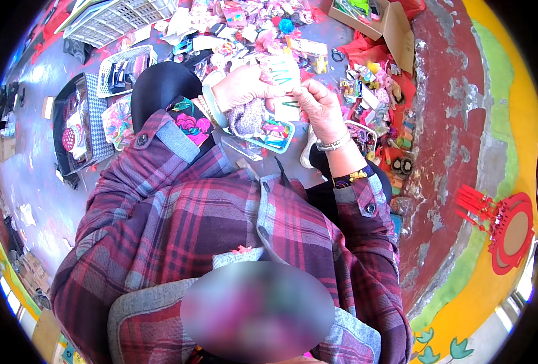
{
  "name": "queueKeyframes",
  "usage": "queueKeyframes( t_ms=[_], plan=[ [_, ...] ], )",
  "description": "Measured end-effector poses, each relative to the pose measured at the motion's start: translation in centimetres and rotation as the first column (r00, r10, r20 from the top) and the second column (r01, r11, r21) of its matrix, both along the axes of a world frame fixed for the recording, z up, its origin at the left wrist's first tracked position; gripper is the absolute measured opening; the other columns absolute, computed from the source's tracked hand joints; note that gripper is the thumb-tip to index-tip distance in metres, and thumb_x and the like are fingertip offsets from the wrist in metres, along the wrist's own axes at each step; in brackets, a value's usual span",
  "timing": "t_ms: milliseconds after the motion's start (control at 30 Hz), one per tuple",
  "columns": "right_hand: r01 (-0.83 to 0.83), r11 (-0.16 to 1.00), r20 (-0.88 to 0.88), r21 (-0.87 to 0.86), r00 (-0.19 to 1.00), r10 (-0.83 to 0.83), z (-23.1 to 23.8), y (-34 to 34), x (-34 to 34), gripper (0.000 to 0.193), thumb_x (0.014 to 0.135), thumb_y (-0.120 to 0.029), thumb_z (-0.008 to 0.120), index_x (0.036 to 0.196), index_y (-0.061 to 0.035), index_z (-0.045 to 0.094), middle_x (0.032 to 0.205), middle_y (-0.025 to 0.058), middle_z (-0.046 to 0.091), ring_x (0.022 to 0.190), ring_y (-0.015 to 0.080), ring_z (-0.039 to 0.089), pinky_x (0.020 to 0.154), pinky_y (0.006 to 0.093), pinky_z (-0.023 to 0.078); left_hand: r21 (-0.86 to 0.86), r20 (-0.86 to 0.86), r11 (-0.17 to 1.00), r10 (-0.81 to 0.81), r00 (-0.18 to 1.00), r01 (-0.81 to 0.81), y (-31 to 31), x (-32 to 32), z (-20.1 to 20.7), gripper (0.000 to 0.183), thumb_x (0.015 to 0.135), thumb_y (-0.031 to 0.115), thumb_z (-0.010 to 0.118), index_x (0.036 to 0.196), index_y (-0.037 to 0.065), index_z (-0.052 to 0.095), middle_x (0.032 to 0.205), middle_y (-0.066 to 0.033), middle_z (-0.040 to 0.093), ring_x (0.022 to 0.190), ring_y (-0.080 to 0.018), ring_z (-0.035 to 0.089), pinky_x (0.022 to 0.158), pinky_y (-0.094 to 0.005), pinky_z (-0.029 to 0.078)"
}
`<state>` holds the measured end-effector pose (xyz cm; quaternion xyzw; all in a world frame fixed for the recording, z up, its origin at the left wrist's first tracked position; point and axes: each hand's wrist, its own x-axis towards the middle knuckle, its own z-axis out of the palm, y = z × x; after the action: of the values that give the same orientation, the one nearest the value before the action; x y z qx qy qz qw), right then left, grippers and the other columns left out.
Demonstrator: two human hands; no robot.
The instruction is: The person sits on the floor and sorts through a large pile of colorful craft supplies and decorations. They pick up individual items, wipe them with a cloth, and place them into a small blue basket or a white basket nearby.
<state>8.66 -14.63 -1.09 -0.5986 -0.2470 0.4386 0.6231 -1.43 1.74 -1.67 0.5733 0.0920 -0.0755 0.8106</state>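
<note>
My left hand [245,85] and my right hand [320,106] meet above my lap and hold a small white card [286,76] with green clips on it between them. The left hand grips the card's left side. The right hand pinches its lower right edge with thumb and fingers. A pale bangle sits on my left wrist and a metal bracelet on my right wrist. Just below the hands lies a small teal-rimmed tray [275,134] of colourful hair accessories, with a fuzzy purple-grey piece [248,118] beside it.
A heap of colourful hair accessories and packets [251,24] covers the floor ahead. A white plastic crate [120,18] stands far left, a cardboard box [381,21] far right. A checked bag [84,121] lies at left. A red painted curb [445,121] runs along the right.
</note>
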Motion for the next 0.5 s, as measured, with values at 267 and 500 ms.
queueKeyframes(
  t_ms=[267,500],
  plan=[
    [0.378,0.926,-0.128,-0.015,0.917,-0.377,-0.1,-0.7,2.4,0.015,0.078,-0.018,0.059,0.068,-0.0081,0.054,0.051,-0.0058,0.041,0.04,0.0023,0.033,0.035,0.0168,0.023,-0.177,0.016,0.972,0.162,0.987,-0.157,2.0,-1.2,-1.4,0.021,0.078,0.009,0.055,0.097,0.0,0.05,0.072,-0.0032,0.055,0.058,-0.0098,0.054,0.055,-0.0212,0.046],
    [-0.032,0.999,-0.346,-0.009,0.938,0.027,-2.4,-1.6,2.8,0.011,0.079,-0.017,0.051,0.083,-0.007,0.054,0.066,0.0048,0.054,0.046,0.0104,0.047,0.033,0.0176,0.03,-0.098,0.044,0.965,0.248,0.968,-0.243,2.4,-1.7,-1.1,0.023,0.079,0.005,0.053,0.101,0.001,0.047,0.071,-0.0036,0.053,0.059,-0.0099,0.053,0.056,-0.0219,0.045]
  ],
)
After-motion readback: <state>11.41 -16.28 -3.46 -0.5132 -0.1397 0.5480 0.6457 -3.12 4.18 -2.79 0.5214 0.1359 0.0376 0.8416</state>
